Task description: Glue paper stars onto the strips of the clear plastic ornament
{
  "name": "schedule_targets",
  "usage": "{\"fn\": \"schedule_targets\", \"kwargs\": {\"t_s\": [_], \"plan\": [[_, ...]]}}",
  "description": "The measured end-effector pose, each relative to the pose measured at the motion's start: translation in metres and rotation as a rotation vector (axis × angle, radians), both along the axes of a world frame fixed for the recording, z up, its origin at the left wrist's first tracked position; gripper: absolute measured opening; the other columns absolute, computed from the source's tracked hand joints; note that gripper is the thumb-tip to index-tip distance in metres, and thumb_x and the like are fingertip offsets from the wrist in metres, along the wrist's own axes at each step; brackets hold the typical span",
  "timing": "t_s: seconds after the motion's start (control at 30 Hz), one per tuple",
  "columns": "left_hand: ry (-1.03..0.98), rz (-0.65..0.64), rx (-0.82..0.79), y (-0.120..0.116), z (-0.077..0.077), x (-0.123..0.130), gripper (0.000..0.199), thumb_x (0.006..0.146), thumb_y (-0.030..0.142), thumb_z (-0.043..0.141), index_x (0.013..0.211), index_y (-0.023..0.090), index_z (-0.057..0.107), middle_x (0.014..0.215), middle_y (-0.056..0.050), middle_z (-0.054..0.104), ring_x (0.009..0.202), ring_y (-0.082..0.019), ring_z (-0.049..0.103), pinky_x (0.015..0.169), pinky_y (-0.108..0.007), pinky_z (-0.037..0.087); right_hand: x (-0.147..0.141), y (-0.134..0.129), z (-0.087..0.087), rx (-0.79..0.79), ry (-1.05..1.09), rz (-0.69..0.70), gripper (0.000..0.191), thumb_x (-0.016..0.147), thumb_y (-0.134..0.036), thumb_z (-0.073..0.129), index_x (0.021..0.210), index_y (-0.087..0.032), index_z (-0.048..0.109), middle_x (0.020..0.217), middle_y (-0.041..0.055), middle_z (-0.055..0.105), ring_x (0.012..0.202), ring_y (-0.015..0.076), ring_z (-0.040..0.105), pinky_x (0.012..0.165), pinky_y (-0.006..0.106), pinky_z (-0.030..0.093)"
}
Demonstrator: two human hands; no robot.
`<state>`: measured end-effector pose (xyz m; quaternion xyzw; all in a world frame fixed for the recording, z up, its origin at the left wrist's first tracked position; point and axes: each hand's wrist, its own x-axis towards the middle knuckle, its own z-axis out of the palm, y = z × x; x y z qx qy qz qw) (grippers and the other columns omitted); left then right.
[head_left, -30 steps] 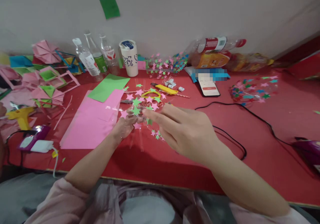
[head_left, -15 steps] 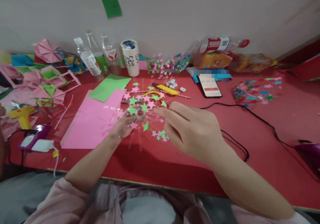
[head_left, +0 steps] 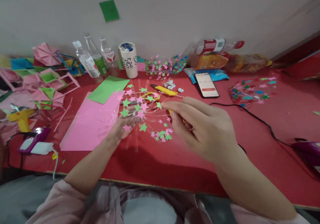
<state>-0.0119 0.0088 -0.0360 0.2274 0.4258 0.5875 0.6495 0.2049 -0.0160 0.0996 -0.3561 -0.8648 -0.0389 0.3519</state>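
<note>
My left hand point(head_left: 122, 125) is closed around the base of a clear plastic piece point(head_left: 135, 112), seemingly a bottle cut into strips. Its thin strips fan outward, with pink and green star stickers point(head_left: 125, 112) on their ends. The grip is partly hidden by the stars. Just right of this fan is my right hand point(head_left: 202, 127), its index finger stretched toward a green star point(head_left: 159, 105) and the thumb apart below. I see nothing held in it. A yellow object shows behind those fingers, mostly hidden. Loose small stars point(head_left: 162, 136) lie in a pile between the hands.
Pink paper point(head_left: 82, 127) and a green sheet point(head_left: 108, 89) lie left. Behind are a yellow cutter point(head_left: 165, 90), scissors point(head_left: 150, 97), a phone point(head_left: 206, 85), a cup point(head_left: 128, 61) and bottles point(head_left: 87, 62). A yellow glue gun point(head_left: 21, 117) sits far left. Black cord point(head_left: 262, 119) crosses the right.
My right hand has drawn back a little to the right from the star-tipped strips, and its fingers have spread. My left hand still holds the clear piece. The view has shifted slightly.
</note>
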Motion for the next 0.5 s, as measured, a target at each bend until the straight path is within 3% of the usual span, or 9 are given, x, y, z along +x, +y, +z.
{"fn": "schedule_targets", "kwargs": {"t_s": [0.23, 0.33, 0.5], "plan": [[-0.044, 0.036, -0.020, 0.004, -0.010, -0.004, 0.023, 0.053, 0.017, 0.070, 0.073, 0.019, 0.058, 0.067, 0.002, 0.061, 0.068, -0.014, 0.062, 0.064, -0.026, 0.049, 0.000, 0.005, -0.002, -0.081, -0.142, 0.003, 0.021, 0.086, -0.015, 0.042, 0.084, -0.016, 0.063, 0.069, 0.0011, 0.060, 0.055, 0.0091, 0.047, 0.051, 0.022, 0.030], [-0.052, 0.022, -0.041, 0.005, -0.014, -0.006, 0.024, 0.056, 0.021, 0.069, 0.078, 0.020, 0.060, 0.071, 0.000, 0.062, 0.074, -0.015, 0.063, 0.069, -0.027, 0.050, -0.003, 0.006, -0.004, -0.121, -0.180, 0.025, 0.020, 0.086, -0.016, 0.042, 0.084, -0.016, 0.062, 0.067, 0.0002, 0.059, 0.056, 0.0092, 0.047, 0.051, 0.022, 0.029], [0.008, 0.013, -0.026, 0.004, -0.006, -0.003, 0.031, 0.053, 0.020, 0.073, 0.081, 0.021, 0.059, 0.072, 0.002, 0.063, 0.069, -0.014, 0.063, 0.067, -0.027, 0.051, -0.008, 0.004, -0.006, -0.133, -0.199, 0.039, 0.018, 0.088, -0.021, 0.044, 0.078, -0.017, 0.058, 0.069, -0.0002, 0.060, 0.053, 0.0079, 0.046, 0.049, 0.022, 0.025]]}}
